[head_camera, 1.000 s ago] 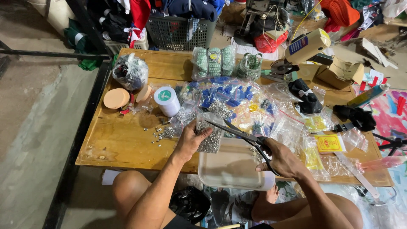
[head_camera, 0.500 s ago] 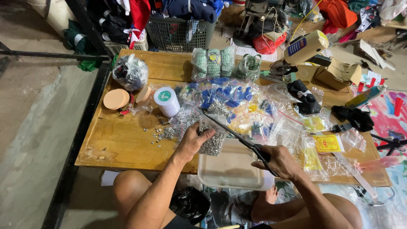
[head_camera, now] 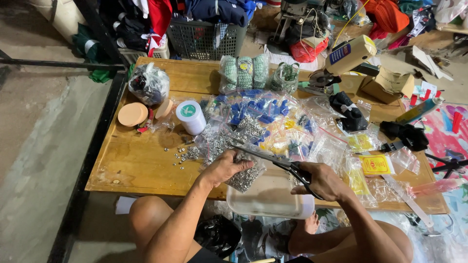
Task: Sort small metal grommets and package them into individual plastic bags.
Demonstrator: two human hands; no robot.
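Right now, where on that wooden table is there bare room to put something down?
The wooden table is bare along its near-left part, between the round orange discs, the scattered silver bits and the left hand. A strip behind the white tape roll is also free. The middle and right are crowded with plastic bags.
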